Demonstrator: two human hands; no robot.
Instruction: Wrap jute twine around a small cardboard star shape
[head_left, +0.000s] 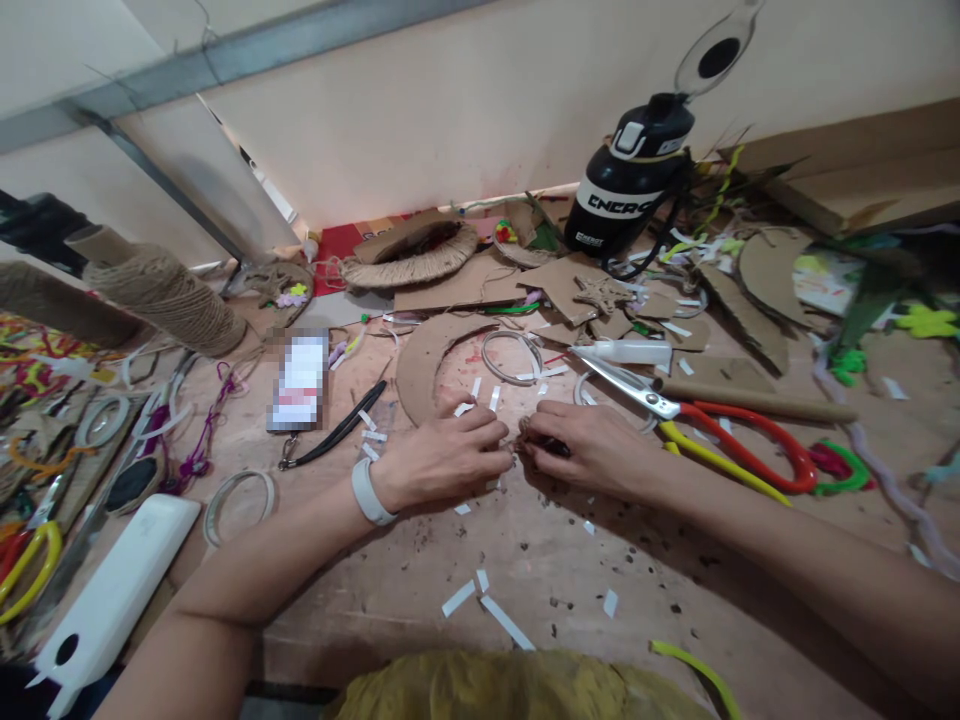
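My left hand (454,455), with a pale band (371,493) at the wrist, is closed, its fingertips pinched together over the table. What it pinches, if anything, is too small to make out. Just to its right, my right hand (589,445) is closed on a small dark brown piece (546,442), partly hidden by the fingers. The two hands' fingertips nearly meet. Behind my left hand lies a crescent-shaped cardboard piece (420,365). Near my right hand are large scissors with red handles (780,455) and a ring-shaped roll of tape (512,358).
White paper strips (506,622) are scattered across the table (360,600). A black bottle (622,190) stands at the back among cardboard scraps (465,285). Twine spools (161,290), a phone-like card (300,380) and a long white object (124,590) are at left.
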